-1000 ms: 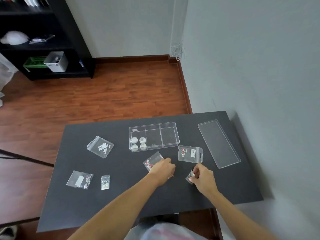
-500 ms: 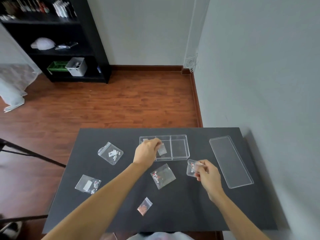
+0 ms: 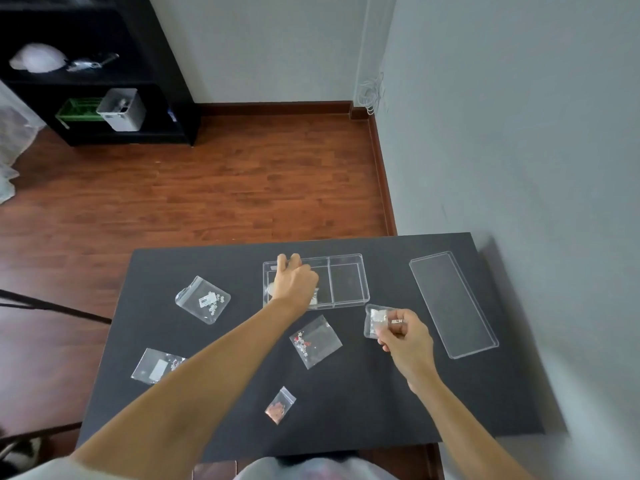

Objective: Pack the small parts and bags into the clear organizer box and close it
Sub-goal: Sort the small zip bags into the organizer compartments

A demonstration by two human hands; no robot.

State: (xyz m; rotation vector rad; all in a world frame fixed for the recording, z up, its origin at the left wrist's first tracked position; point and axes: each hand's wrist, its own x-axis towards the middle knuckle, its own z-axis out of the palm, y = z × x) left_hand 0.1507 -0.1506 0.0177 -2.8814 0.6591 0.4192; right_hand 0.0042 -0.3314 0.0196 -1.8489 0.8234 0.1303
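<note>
1. Far left of the black table: two zip bags not yet packed. The labelled zip bag lies flat, well apart from the box; the near-left zip bag lies partly under the left forearm.
2. Centre: left hand reaches into the clear organizer box, over its left and middle compartments, fingers spread and curled toward the far wall. Cannot tell whether it grips anything. A small pale bag shows in the box at the edge of the palm.
3. Centre, near: the red-bead bag and the small copper-bead bag lie loose on the table.
4. Right: right hand pinches the white-parts bag, just beside the box's near right corner. The right compartment looks empty.
5. Far right: the clear lid lies apart from the box.
6. Step in hand (judgement): filling, early to middle. The next move calls for carrying the pinched bag over the wall into the right compartment, laid flat so the lid can seat.
7. Versus half a second ago: the left hand has gone deeper, to the box's far left; the bag it held over the middle compartment now appears to lie inside. The right hand keeps its pinch.
</note>
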